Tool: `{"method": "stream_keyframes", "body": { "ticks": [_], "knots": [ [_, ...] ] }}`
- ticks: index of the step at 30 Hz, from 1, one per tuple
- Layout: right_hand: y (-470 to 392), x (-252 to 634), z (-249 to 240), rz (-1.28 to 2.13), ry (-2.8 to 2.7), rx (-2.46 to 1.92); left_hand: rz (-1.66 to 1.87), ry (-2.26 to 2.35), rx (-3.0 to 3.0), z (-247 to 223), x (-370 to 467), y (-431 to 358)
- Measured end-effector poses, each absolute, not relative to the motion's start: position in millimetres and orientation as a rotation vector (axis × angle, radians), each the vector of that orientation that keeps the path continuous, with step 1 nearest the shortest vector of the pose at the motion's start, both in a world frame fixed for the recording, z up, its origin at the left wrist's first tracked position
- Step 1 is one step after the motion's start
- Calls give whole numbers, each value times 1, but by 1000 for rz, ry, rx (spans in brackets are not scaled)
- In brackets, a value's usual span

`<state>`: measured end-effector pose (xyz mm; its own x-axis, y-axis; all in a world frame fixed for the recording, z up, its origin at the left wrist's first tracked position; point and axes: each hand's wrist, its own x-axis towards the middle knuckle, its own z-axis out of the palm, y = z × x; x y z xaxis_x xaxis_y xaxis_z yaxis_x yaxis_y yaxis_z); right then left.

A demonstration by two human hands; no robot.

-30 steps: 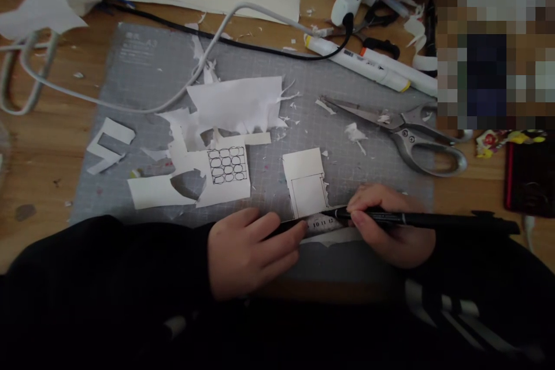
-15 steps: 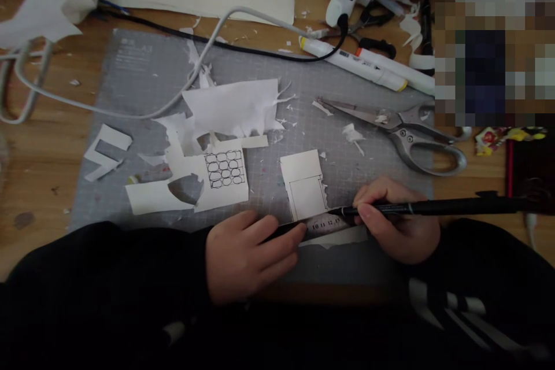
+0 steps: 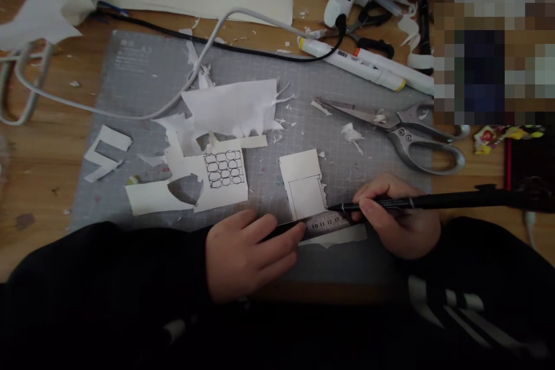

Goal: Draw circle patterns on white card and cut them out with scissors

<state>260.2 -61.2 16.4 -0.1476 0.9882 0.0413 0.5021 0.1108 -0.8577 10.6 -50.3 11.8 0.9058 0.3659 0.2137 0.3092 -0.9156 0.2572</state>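
on the narrow silvery metal ruler, near the centre, black numerals run from left to right: 10, 11, 12, then a fainter one that looks like 13. the flat grey gridded cutting mat bears a pale "a3" at its far left corner, the letter a capital; the other marks beside it are too blurred to read. the white marker with yellow ends, far right, carries tiny illegible print, and the pale lettering on the slim black pen is likewise unreadable.
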Motion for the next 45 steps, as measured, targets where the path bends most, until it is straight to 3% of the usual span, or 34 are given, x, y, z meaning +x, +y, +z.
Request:
{"method": "stream_keyframes", "body": {
  "ticks": [29,38,45],
  "knots": [
    [-59,264,15,999,-1800,-1404,442,532,2839,9,11,-50],
    [-60,265,16,1003,-1795,-1442,805,772,2802,1,17,-53],
    [-62,262,18,969,-1774,-1489,488,924,2866,3,12,-47]
  ]
}}
